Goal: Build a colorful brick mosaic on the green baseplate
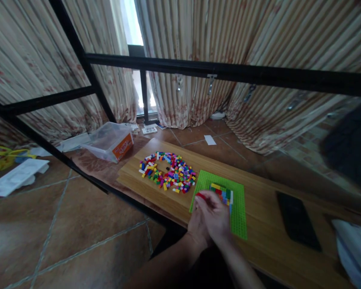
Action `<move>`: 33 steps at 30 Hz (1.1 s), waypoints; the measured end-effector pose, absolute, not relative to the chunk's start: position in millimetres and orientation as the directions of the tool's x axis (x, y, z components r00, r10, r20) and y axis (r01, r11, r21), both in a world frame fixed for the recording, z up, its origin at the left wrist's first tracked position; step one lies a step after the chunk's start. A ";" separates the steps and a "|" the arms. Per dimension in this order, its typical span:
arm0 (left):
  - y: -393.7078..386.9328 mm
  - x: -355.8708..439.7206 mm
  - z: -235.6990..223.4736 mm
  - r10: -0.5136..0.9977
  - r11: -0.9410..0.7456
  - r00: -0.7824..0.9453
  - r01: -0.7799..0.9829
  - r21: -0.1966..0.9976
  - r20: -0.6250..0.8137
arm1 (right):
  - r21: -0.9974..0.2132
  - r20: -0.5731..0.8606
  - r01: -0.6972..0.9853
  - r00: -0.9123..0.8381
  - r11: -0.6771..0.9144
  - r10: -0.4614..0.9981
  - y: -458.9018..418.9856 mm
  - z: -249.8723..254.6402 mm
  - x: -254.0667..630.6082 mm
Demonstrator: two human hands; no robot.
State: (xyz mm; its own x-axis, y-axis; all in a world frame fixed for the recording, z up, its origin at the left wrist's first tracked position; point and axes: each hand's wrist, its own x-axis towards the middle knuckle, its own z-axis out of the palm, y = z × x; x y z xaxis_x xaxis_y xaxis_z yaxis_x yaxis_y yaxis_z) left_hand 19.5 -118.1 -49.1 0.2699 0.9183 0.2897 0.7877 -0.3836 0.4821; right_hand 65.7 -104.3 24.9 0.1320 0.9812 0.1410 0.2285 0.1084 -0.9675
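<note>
As fingers (pixel 211 196) pinch red brick (pixel 201 196), baseplate (pixel 238 216) nearby

The left hand (pixel 196 224) and right hand (pixel 218 214) meet at a small red plastic brick (pixel 201 196) over a studded bright-green baseplate (pixel 238 212); loose multicoloured plastic bricks (pixel 183 175) lie forward-left of them.

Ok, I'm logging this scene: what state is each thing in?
Red piece: held, partly covered
Right hand: closed on it
Left hand: against the right, grip unclear
Loose bricks: spread out
Green baseplate: flat, partly built on
Clear box: upright, apparently open
Curtains: mostly drawn, narrow gap
Black slab: lying flat
</note>
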 end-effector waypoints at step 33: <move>-117.7 14.9 -21.9 0.882 -0.440 0.328 0.830 0.343 0.340 | -0.777 0.416 0.599 0.257 0.194 0.872 -124.9 -6.2 154.7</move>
